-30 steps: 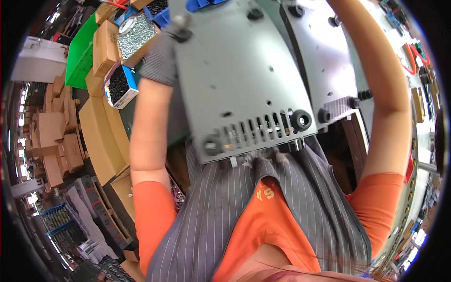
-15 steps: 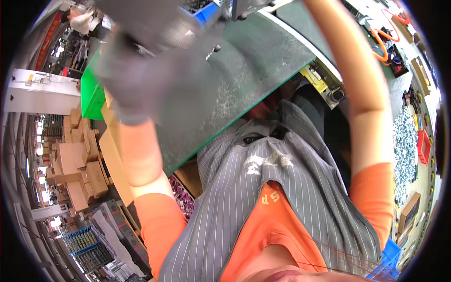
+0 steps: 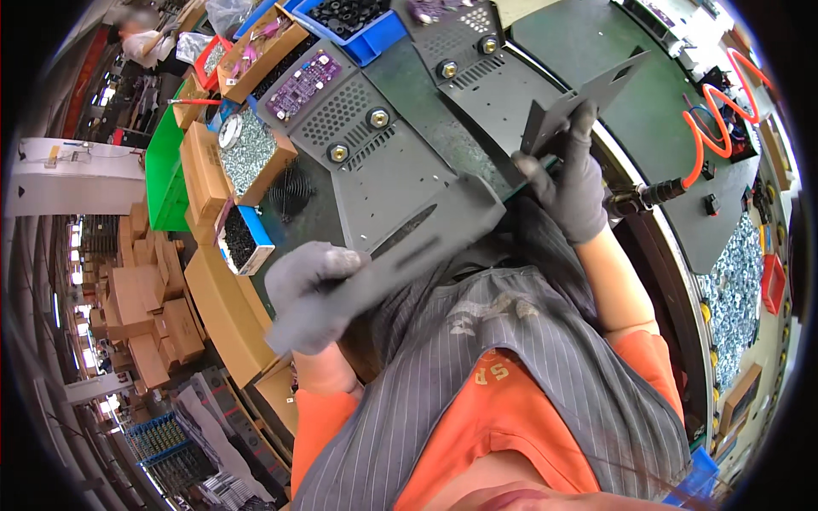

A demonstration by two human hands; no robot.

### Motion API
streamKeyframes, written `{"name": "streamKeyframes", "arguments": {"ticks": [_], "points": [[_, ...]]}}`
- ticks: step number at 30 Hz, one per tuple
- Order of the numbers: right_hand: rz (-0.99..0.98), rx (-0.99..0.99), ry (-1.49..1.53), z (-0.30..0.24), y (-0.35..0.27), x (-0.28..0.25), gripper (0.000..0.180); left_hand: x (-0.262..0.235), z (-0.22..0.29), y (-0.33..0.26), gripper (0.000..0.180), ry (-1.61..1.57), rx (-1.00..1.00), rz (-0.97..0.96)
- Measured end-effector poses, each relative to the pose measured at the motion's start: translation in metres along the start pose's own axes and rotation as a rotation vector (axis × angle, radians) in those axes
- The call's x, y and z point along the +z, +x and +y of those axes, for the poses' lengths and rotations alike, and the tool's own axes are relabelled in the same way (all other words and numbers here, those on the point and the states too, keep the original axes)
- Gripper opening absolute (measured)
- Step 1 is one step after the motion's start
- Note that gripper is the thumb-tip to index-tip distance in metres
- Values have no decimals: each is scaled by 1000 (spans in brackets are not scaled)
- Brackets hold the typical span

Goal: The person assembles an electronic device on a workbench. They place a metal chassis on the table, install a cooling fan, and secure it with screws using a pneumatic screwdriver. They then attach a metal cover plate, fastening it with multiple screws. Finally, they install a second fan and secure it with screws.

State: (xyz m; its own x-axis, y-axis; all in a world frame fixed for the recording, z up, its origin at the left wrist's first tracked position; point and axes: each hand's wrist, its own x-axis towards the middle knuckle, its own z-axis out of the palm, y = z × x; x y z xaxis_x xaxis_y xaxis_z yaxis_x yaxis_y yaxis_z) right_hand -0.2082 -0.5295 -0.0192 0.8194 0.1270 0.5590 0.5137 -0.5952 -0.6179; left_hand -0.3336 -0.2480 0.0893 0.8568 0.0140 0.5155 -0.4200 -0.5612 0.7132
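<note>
My left hand (image 3: 308, 285), in a grey glove, grips a long dark metal panel (image 3: 417, 247), which is tilted and smeared by motion. In my gloved right hand (image 3: 575, 192) is another dark bent metal panel (image 3: 588, 98), pinched between thumb and fingers and raised at a slant. Beyond the left panel lies a dark sheet-metal chassis (image 3: 388, 192) with vent holes, two round brass-coloured fittings and a purple circuit board (image 3: 304, 85). A second, similar chassis (image 3: 486, 98) lies to its right, partly covered by the right panel.
Along the left edge stand a box of small silvery parts (image 3: 251, 153), a box of black screws (image 3: 240, 238) and a green bin (image 3: 166, 175). A blue bin (image 3: 375, 41) of black parts is at the back. An orange coiled hose (image 3: 697, 149) hangs right; a person (image 3: 146, 43) is far left.
Both hands have come back from the far side of the bench toward my body, each now holding a metal panel. The two chassis on the bench have come into view.
</note>
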Motion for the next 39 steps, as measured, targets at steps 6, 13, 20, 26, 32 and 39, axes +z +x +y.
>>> {"name": "streamKeyframes", "arguments": {"ticks": [6,13,20,26,32,39], "points": [[50,-64,-10,20,-19,18,106,8,-71,-32,34,-295,-470,157],[8,-110,-97,34,-24,4,35,30,-75,-75,56,163,-228,-44],[-252,89,344,22,-15,8,25,40,-111,-82,51,370,8,-221],[-250,42,229,17,-2,31,23,75,-107,-46,28,374,-52,-208],[-473,445,486,20,32,39,18,94,-105,-21,18,396,-95,-181],[-511,374,208,12,39,37,29,99,-106,-26,19,386,-191,-132]]}}
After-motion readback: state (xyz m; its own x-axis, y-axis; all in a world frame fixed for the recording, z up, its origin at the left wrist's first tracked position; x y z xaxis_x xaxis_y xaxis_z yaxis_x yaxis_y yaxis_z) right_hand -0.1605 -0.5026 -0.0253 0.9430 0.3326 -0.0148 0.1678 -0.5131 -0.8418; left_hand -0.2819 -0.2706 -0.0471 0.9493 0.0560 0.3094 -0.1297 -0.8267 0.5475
